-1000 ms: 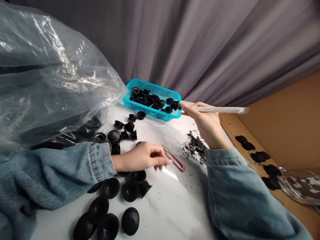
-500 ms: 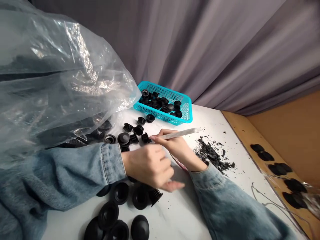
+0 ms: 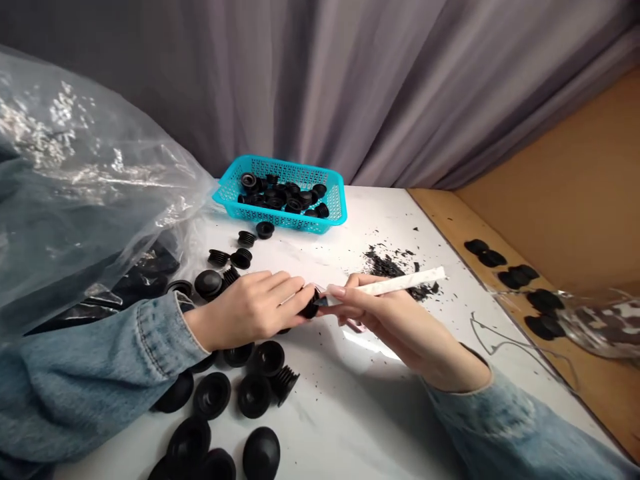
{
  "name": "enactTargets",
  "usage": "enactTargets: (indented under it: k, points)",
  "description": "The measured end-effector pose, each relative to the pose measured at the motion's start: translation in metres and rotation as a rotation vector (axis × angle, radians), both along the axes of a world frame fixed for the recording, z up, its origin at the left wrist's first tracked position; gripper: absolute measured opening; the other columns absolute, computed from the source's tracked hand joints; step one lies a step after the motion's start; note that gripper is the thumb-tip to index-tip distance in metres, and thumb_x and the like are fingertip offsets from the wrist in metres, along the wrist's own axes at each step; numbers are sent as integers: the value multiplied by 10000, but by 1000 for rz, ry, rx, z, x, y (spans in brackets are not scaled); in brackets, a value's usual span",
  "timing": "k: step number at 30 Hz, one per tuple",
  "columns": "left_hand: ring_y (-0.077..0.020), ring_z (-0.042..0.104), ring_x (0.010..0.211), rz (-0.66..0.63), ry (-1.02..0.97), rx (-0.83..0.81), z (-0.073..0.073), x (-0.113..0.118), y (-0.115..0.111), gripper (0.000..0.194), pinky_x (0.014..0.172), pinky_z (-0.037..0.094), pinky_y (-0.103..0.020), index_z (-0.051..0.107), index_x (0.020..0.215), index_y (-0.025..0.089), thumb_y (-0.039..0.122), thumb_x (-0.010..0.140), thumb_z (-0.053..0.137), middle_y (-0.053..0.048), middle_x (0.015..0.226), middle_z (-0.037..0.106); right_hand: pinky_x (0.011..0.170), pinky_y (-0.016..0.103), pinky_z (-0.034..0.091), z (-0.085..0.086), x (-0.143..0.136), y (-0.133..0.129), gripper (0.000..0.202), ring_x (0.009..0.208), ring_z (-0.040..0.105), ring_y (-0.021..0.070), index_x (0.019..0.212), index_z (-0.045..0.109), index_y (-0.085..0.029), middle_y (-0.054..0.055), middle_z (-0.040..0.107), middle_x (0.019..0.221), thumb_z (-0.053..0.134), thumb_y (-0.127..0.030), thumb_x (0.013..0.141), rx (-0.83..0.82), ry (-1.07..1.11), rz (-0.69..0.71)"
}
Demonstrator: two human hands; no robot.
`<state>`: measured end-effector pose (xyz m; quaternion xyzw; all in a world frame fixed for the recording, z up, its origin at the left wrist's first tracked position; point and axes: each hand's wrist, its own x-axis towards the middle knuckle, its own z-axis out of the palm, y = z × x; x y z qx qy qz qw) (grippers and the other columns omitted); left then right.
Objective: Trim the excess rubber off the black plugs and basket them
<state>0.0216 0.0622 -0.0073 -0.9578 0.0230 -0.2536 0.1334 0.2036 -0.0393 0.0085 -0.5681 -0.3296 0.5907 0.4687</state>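
My left hand (image 3: 260,308) is closed round a ribbed black plug (image 3: 311,305), pinched at the fingertips over the table. My right hand (image 3: 395,317) grips a craft knife with a long white handle (image 3: 407,280), held like a pen. Its narrow grey tip meets the near side of the plug; the exact contact is partly hidden by my fingers. Around my left wrist lie several loose black plugs, some ribbed ones (image 3: 247,239) behind it and wider, dome-topped ones (image 3: 261,453) in front.
A turquoise basket (image 3: 345,207) of black plugs stands at the back. Black shavings (image 3: 385,263) are scattered right of it. A big clear plastic bag (image 3: 100,193) takes up the left. Paired black pieces (image 3: 490,258) and a crinkled clear packet (image 3: 595,327) lie on the wooden ledge, right.
My left hand has swung up to my right hand and now has a plug in its fingers. The knife tip has come against that plug. My view has shifted slightly to the right.
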Motion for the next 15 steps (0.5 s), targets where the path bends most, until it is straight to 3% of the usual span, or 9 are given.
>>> enactTargets:
  k: [4, 12, 15]
  points:
    - [-175, 637, 738, 13, -28, -76, -4, 2, 0, 289, 623, 521, -283, 523, 1034, 68, 324, 905, 487, -92, 849, 662, 459, 244, 261, 1, 2, 1, 337, 681, 623, 168, 549, 485, -186, -32, 509, 544, 704, -372, 726, 15, 25, 4]
    - [-173, 621, 678, 20, -18, -290, -6, 4, -2, 339, 598, 536, -289, 532, 951, 75, 404, 879, 502, -71, 765, 629, 489, 276, 258, 9, 7, 2, 355, 698, 609, 167, 557, 447, -195, 28, 655, 655, 689, -378, 743, -29, 37, 41]
    - [-169, 613, 645, 44, -48, -284, -8, 3, -1, 345, 569, 523, -281, 533, 925, 80, 420, 869, 514, -62, 724, 621, 510, 286, 254, 12, 9, 3, 370, 718, 600, 173, 552, 425, -198, 24, 639, 634, 687, -365, 753, -46, 77, 39]
